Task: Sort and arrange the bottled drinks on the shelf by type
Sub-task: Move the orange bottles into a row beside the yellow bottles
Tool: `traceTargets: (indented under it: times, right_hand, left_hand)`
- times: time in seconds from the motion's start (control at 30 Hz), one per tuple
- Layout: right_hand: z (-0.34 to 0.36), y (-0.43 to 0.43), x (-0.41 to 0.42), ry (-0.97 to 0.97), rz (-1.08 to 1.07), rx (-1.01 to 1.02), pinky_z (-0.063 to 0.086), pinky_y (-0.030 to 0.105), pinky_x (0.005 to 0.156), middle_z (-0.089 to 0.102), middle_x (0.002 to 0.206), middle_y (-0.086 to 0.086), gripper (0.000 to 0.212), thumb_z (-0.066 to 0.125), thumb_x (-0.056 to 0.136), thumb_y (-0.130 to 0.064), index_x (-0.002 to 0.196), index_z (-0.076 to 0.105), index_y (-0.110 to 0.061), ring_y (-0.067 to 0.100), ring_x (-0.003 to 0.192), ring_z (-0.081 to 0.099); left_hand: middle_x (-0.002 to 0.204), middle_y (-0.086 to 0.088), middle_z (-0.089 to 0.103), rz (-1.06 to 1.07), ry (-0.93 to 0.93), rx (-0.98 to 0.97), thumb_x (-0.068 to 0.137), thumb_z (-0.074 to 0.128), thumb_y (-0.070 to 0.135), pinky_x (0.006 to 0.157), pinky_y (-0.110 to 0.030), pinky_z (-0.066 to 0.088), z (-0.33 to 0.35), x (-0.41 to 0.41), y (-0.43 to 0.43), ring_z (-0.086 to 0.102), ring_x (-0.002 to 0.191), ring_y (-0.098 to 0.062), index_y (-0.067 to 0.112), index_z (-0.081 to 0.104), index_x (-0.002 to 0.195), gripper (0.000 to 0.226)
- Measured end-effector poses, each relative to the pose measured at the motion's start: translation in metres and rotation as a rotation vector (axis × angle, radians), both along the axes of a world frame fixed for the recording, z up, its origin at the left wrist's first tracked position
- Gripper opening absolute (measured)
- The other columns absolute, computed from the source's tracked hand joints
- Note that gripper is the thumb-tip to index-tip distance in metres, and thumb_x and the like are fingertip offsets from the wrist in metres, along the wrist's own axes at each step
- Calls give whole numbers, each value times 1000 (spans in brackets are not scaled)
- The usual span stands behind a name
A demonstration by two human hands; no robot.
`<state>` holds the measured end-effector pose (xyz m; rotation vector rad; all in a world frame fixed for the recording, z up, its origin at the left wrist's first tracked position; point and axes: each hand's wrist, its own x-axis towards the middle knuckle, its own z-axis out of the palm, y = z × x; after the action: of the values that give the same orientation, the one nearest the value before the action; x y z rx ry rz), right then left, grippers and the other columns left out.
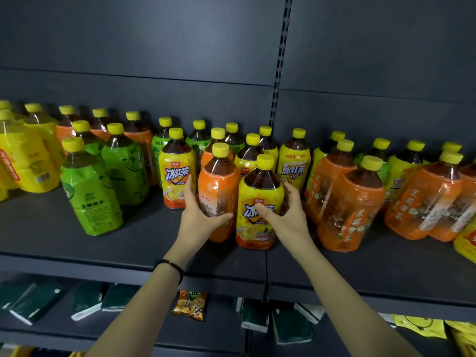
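your forearms reach up from the bottom edge, with a dark wristband (170, 266) on the left wrist. below them, on the lower shelf (221, 328), lie dark green packs (36, 302) and an orange snack bag (190, 304). your left hand (198, 215) grips an orange-labelled bottle (219, 186), thumb across its front and fingers (189, 186) curled round its left side. your right hand (288, 217) grips a yellow-labelled bottle (257, 191) just beside it, thumb on the label and fingers curled round the right side. both bottles stand upright, touching, near the front middle of the drinks shelf (128, 240). to the left stand green-labelled bottles (90, 191), and to the right a cluster of orange bottles (345, 202). behind, mixed rows of green, yellow and orange bottles run along the dark back panel (154, 47), all with yellow caps. a yellow shrink-wrapped pack (23, 155) sits at the far left.
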<state>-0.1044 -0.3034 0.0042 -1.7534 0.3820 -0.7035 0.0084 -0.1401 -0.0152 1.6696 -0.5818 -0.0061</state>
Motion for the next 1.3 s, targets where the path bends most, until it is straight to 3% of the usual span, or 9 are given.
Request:
traceTargets:
  times: [0.17,0.37,0.53,0.63,0.77,0.9,1.07,1.23,1.3]
  right_hand:
    - [1,-5,27,6,-18,-2,53,34,91,55,126,-4,83,81,73,-32,140,32,-29,12,113,57]
    - [0,-2,48,3,-3,3,52,32,90,50,129,-3,83,81,73,-32,138,29,-30,12,114,54]
    - [31,-22,50,-1,-15,101,37,26,93,42,138,-8,72,56,73,-64,135,41,-31,12,127,41]
    - [63,-38,71,-59,2,138,36,27,97,46,136,-10,58,51,89,-54,139,42,-26,10,124,43]
    - [85,-46,109,82,138,-15,35,26,96,47,140,-7,51,54,92,-46,139,46,-27,7,119,43]
    - [86,-57,128,145,244,-77,45,42,103,67,120,-2,34,58,90,-46,118,63,-26,17,115,59]
    - [85,-73,117,75,214,-217,48,14,83,70,94,-6,14,54,96,-31,99,65,-24,-1,89,63]
    - [79,-93,98,69,134,-219,46,11,83,69,103,-4,26,51,97,-32,118,61,-19,-8,93,61]
    - [76,-92,95,78,100,-219,44,16,89,66,113,-5,33,52,96,-36,125,59,-20,0,107,59]
  left_hand:
    - [133,6,50,93,-44,35,59,90,28,99,-35,45,-9,11,7,48,121,-13,28,30,140,100]
    - [131,6,47,184,-48,24,57,90,31,100,-44,46,-16,29,25,47,123,-16,28,30,138,101]
    - [122,13,47,115,-24,3,58,89,25,96,-37,45,-13,39,37,48,116,-11,36,29,131,95]
    - [116,26,45,99,-22,-2,58,88,26,91,-31,44,-13,39,37,48,112,-6,40,27,127,93]
    - [116,26,44,96,-18,-19,59,87,28,88,-26,42,-14,37,37,47,110,-3,42,27,127,92]
    - [118,24,45,84,-11,-23,53,84,37,90,-28,42,-13,36,37,46,113,-5,42,27,127,93]
    - [124,14,46,82,-10,-18,53,82,38,94,-31,43,-13,36,38,46,118,-9,41,27,128,93]
    - [128,12,45,75,-10,-13,56,82,37,98,-36,42,-14,35,37,44,121,-11,38,27,132,94]
    - [126,13,45,70,-7,-18,56,82,37,98,-35,43,-15,35,37,45,120,-10,40,27,129,92]
